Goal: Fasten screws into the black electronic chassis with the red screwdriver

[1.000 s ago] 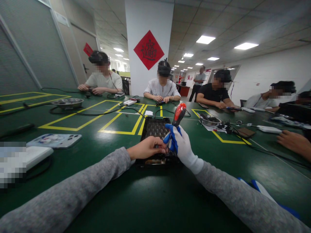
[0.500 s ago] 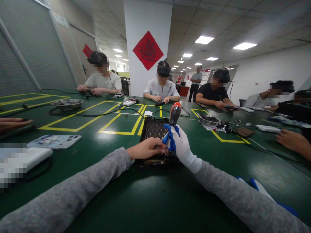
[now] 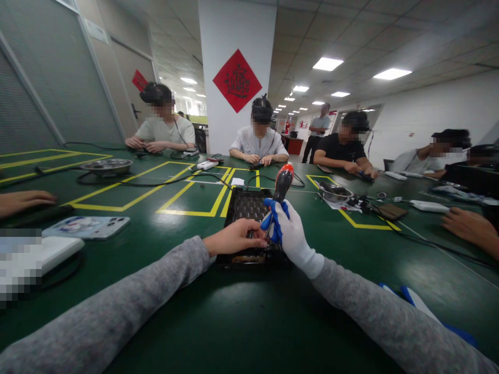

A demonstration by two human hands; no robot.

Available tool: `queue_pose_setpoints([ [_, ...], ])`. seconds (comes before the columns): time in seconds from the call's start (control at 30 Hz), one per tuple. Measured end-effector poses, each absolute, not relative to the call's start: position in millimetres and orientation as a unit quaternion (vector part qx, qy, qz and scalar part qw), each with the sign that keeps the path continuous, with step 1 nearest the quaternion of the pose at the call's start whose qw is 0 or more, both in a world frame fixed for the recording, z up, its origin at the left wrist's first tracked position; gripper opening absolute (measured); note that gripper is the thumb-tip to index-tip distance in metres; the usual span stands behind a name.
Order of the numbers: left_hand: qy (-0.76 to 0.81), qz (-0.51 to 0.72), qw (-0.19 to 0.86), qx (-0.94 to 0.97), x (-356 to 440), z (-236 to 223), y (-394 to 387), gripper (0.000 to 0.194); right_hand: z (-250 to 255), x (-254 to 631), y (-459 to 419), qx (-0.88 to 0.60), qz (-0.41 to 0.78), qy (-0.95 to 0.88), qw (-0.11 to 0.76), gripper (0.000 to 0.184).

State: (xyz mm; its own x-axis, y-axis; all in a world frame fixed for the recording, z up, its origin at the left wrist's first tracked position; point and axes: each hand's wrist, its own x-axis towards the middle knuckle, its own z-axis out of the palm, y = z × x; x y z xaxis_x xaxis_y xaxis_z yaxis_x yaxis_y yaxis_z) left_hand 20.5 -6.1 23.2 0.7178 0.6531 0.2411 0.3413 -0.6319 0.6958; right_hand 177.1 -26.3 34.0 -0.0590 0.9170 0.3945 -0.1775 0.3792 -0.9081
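A black flat device (image 3: pixel 249 208) with a gridded top lies on the green table (image 3: pixel 241 311) in front of me. My bare left hand (image 3: pixel 233 238) rests on its near edge, fingers closed in a pinch close to the tool's tip; what they hold is hidden. My right hand (image 3: pixel 290 235), in a white glove with blue fingertips, grips a screwdriver (image 3: pixel 281 186) with a red and black handle. The screwdriver stands nearly upright, its tip down on the device's near part.
A phone (image 3: pixel 88 225) and a white box lie at the left, next to another person's hand (image 3: pixel 23 200). Metal bowls (image 3: pixel 108 165) (image 3: pixel 334 194), cables and yellow floor-tape outlines cross the table. Several people sit around it. A glove (image 3: pixel 424 309) lies by my right arm.
The screwdriver handle has swung slightly left and back toward upright, turning in my right hand. Another person's hand has come in at the left edge. My left hand has stayed put.
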Motion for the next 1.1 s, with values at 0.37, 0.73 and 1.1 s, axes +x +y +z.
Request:
queue_pose_setpoints([
  [0.37,0.267,0.244,0.302,0.882,21.0,25.1,-7.0,0.023,33.8,177.6,-25.2,-0.331,0.45,-0.564,0.609,0.033],
  [0.73,0.254,0.251,0.308,0.882,21.2,22.8,-5.9,0.023,32.4,178.4,-24.5,-0.323,0.463,-0.571,0.596,0.032],
  [1.1,0.253,0.248,0.317,0.88,21.2,26.0,-7.4,0.022,33.9,176.6,-25.9,-0.33,0.455,-0.569,0.6,0.03],
])
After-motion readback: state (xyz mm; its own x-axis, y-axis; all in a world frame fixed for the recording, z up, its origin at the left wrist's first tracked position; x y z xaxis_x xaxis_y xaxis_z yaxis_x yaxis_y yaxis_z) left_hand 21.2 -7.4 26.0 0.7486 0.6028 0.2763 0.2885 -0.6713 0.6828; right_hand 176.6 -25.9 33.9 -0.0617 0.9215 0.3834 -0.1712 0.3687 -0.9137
